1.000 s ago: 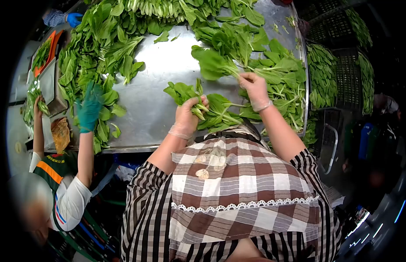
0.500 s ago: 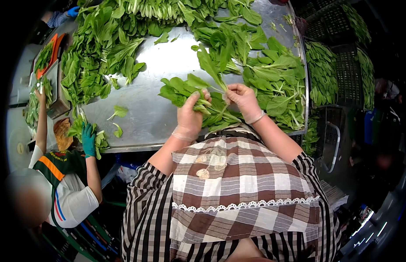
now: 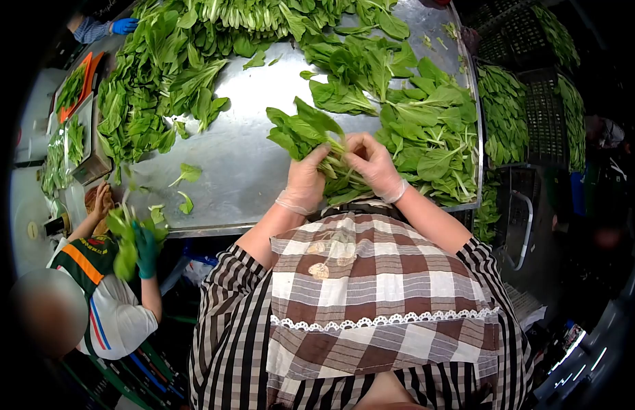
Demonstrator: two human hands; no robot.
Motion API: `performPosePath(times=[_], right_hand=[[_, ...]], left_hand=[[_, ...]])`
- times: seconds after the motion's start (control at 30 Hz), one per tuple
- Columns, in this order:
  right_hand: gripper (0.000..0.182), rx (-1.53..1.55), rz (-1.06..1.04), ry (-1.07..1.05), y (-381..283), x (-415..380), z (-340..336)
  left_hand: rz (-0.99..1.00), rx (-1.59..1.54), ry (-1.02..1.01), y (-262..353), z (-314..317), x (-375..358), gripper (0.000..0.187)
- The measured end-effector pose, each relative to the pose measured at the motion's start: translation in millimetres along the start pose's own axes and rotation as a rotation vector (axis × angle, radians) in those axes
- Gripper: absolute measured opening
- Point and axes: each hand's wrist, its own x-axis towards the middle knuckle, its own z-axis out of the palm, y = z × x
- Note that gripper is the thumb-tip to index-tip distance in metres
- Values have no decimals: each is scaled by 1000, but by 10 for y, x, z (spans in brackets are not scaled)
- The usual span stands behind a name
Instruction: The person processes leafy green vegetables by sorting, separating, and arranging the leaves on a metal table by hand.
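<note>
My left hand, in a thin clear glove, is closed around a bunch of leafy greens with the leaves pointing up and left. My right hand, gloved the same way, has its fingers pinched on the stems of that bunch, close beside the left fingers. Exactly which stems it grips is partly hidden. Below both hands, more loose greens lie at the table's near edge. A large heap of greens spreads on the metal table just right of my right hand.
Piled greens cover the table's far and left side. Black crates with greens stand at the right. At the left, a co-worker with a green glove handles greens near a scale. A blue-gloved hand shows at the far left.
My right hand has brought a leafy stalk left and down into the bunch in my left hand. Both hands are now closer together. The co-worker's hands have moved nearer their body with some greens.
</note>
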Motion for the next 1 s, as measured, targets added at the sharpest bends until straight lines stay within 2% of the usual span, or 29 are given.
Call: performPosePath(times=[0.1, 0.3, 0.4, 0.5, 0.53, 0.6, 0.63, 0.8, 0.9, 1.0], right_hand=[[14, 244, 153, -63, -85, 4, -36], [15, 251, 271, -102, -48, 23, -111], [12, 227, 215, -83, -49, 20, -86], [9, 11, 114, -86, -94, 27, -47], [10, -202, -10, -108, -112, 34, -48], [11, -626, -260, -147, -160, 54, -65], [12, -672, -303, -168, -198, 51, -54], [14, -860, -464, -256, -293, 22, -36], [14, -902, -502, -301, -272, 7, -72], [13, -887, -474, -350, -274, -6, -106]], left_hand=[[-64, -55, -24, 90, 95, -45, 28], [-124, -120, -14, 7, -91, 8, 28], [-129, -118, -44, 42, -85, -1, 33], [-74, -100, -122, 38, -131, 39, 39], [-48, -91, -150, 30, -156, 52, 42], [-124, -106, -109, 113, -90, 11, 44], [-162, -113, -89, 152, -70, -2, 45], [-217, -69, -284, 118, -332, 202, 41], [-109, -16, -258, 104, -262, 118, 39], [-104, 65, -177, 141, -209, 56, 36]])
